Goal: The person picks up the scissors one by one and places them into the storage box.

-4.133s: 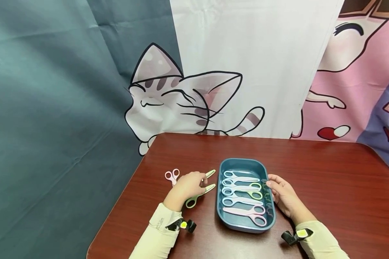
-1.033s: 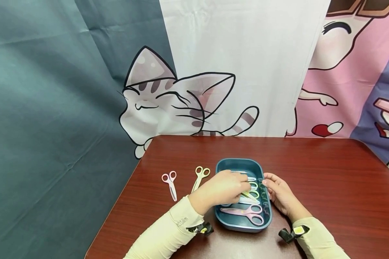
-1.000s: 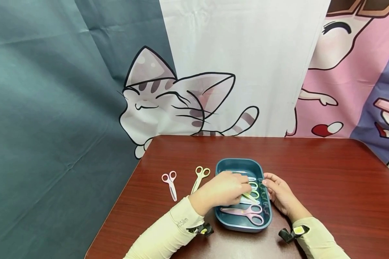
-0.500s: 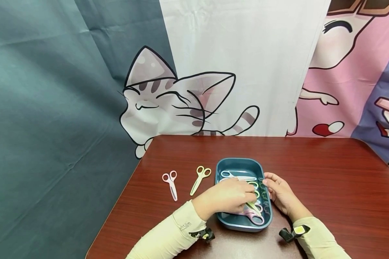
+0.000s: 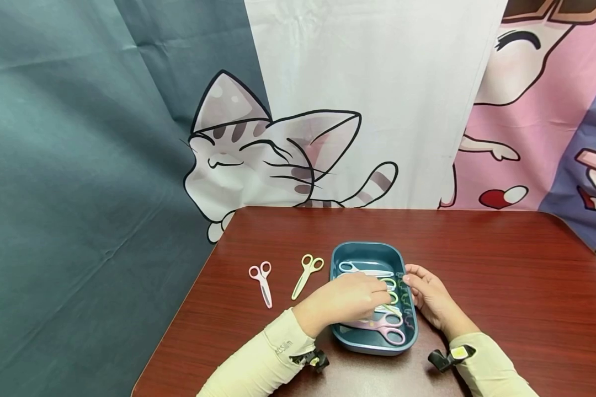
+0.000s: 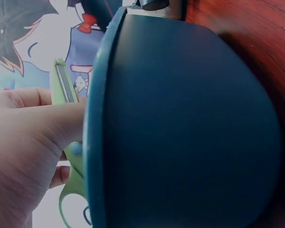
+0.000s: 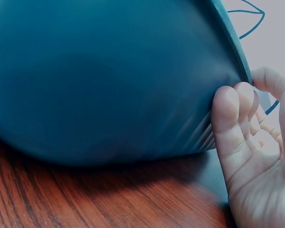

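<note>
My left hand (image 5: 350, 300) reaches over the blue tray (image 5: 362, 348) and holds green scissors (image 6: 75, 178). In the left wrist view their blade points up past the fingers and a handle loop hangs below, beside the tray's rim. In the head view the hand hides most of them. Under and around it in the tray lie pale blue scissors (image 5: 374, 273) at the far end and pink-purple scissors (image 5: 380, 324) at the near end, with others between. My right hand (image 5: 437, 303) pinches the tray's right rim, thumb over the edge and fingers (image 7: 226, 108) against the outer wall.
Left of the tray, pink scissors (image 5: 262, 284) and yellow-green scissors (image 5: 306, 275) lie closed on the brown table (image 5: 501, 264). A printed cloth (image 5: 402, 66) hangs behind the table's far edge.
From the left side of the table my left hand has brought the green scissors into the tray. It has shifted slightly within the tray lately, uncovering more of the pink-purple scissors. The right hand stays put.
</note>
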A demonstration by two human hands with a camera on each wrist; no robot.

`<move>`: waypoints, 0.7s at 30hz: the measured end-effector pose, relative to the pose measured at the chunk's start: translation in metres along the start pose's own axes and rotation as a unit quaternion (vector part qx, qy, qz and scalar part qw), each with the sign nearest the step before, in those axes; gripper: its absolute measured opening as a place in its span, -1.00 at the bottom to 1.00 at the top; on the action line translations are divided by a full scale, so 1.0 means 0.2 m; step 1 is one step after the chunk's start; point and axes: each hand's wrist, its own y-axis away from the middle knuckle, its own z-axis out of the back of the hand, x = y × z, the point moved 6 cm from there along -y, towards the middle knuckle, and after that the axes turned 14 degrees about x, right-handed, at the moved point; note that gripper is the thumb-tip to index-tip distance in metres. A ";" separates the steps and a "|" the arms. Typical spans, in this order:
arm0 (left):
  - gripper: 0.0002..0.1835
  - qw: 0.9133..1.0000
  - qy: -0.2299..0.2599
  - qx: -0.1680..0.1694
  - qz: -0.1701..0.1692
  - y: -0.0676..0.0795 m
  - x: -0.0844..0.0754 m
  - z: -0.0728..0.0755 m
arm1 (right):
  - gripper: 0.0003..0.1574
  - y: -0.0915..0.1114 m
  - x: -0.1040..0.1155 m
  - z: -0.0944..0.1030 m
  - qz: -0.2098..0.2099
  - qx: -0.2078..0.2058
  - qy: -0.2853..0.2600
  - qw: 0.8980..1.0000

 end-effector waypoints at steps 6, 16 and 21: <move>-0.81 0.999 -0.003 -0.035 -0.005 0.02 0.01 0.03 | -0.81 0.00 0.00 0.00 -0.003 -0.005 0.006 1.000; -0.79 0.999 0.021 -0.046 -0.009 0.03 0.02 0.02 | -0.81 0.00 0.00 0.00 -0.004 -0.006 0.006 1.000; -0.82 0.996 0.054 -0.063 -0.010 0.05 0.03 0.03 | -0.82 0.00 0.00 0.00 -0.006 -0.008 0.008 1.000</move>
